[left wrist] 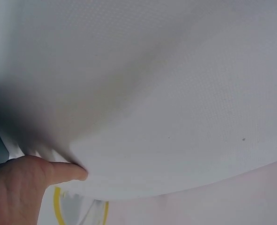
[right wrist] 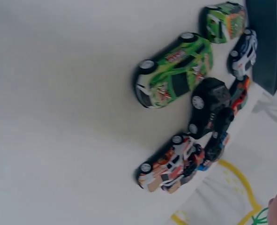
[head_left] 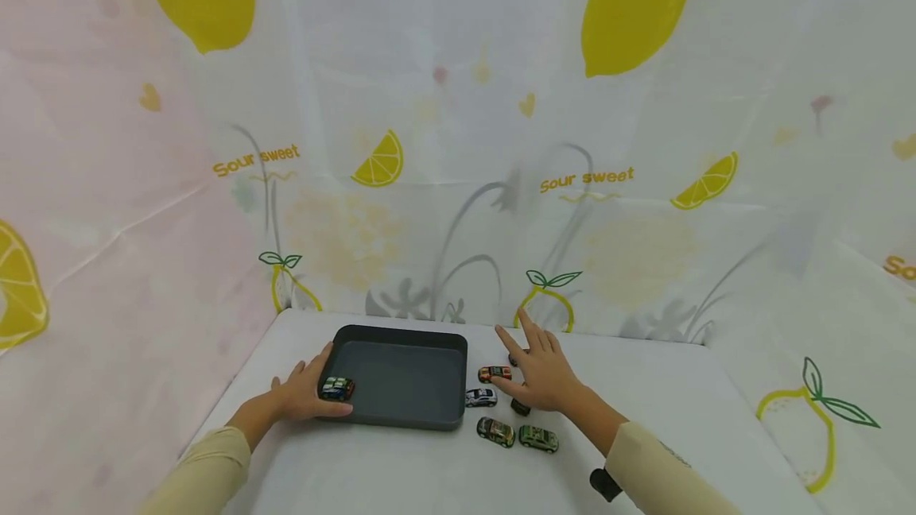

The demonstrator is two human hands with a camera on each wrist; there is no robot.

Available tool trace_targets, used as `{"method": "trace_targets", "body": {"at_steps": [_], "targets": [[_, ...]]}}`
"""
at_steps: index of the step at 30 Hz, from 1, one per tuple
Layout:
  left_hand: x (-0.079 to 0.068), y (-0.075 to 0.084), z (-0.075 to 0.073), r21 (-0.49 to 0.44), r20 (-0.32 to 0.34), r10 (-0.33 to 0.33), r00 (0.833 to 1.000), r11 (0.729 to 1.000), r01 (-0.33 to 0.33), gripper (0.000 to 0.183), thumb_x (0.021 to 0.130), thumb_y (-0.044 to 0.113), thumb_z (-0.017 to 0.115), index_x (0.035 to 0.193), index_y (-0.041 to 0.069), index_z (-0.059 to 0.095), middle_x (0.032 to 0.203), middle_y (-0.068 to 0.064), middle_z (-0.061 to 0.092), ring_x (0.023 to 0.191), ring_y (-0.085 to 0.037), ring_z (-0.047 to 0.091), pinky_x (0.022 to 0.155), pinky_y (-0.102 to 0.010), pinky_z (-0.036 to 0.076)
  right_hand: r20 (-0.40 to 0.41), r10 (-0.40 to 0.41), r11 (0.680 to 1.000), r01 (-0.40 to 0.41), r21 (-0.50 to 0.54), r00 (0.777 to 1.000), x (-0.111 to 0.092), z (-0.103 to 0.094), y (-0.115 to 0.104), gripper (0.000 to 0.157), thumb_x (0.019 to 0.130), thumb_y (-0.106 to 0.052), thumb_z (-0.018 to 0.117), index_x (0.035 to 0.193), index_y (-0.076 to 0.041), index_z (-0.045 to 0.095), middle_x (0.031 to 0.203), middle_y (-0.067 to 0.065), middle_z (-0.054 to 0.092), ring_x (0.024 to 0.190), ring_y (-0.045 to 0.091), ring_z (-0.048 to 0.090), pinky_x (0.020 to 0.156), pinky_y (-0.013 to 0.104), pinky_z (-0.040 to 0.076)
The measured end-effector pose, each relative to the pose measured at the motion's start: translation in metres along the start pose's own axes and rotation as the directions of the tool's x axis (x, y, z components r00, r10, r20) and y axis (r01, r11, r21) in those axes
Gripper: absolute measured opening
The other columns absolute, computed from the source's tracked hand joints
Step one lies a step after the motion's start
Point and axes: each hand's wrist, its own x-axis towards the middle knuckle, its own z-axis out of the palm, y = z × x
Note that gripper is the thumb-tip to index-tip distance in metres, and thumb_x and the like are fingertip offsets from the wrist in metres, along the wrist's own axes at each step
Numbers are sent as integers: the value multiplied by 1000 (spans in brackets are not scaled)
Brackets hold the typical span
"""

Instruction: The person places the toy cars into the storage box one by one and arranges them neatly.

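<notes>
Several toy cars (head_left: 496, 431) lie by the baking tray's (head_left: 404, 380) right edge, the splayed, empty right hand (head_left: 545, 381) seemingly poised to pinch one next, the uncurled left hand (head_left: 296, 394) touching its left edge.

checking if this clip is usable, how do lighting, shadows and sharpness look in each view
Head view: fairly even light, orange "Sour sweet" lettering legible; left wrist view: a broad soft shadow crosses the white textured tabletop, whose edge looks bowed; right wrist view: dimmer, markings on a bright green toy car slightly soft, no strong glare.
</notes>
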Motion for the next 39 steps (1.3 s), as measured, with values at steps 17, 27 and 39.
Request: {"method": "trace_targets", "body": {"at_steps": [17, 27, 39], "targets": [[7, 8, 9, -11, 3, 1, 1000, 1000, -1, 130, 70, 65, 78, 159, 9, 1, 158, -30, 24, 141, -63, 14, 97, -86, 5, 50, 5, 999, -7, 48, 999, -51, 11, 8, 83, 90, -65, 56, 158, -27, 27, 165, 19, 7, 132, 37, 44, 109, 60, 31], [0, -1, 5, -11, 4, -9, 1000, 1000, 9, 130, 71, 65, 77, 158, 6, 0, 158, -31, 21, 140, -64, 12, 95, -87, 5, 114, -24, 996, 15, 86, 993, -62, 23, -7, 84, 88, -65, 59, 156, -25, 30, 165, 14, 7, 137, 42, 40, 100, 68, 38], [1, -3, 2, 12, 2, -3, 1000, 1000, 3, 131, 71, 66, 77, 158, 7, -1, 158, -30, 23, 140, -64, 14, 96, -87, 6, -90, -101, 991, 108, 82, 991, -83, 29, -2, 75, 81, -48, 78, 142, -14, 51, 148, 20, 42, 128, 37, 51, 94, 57, 47]]}}
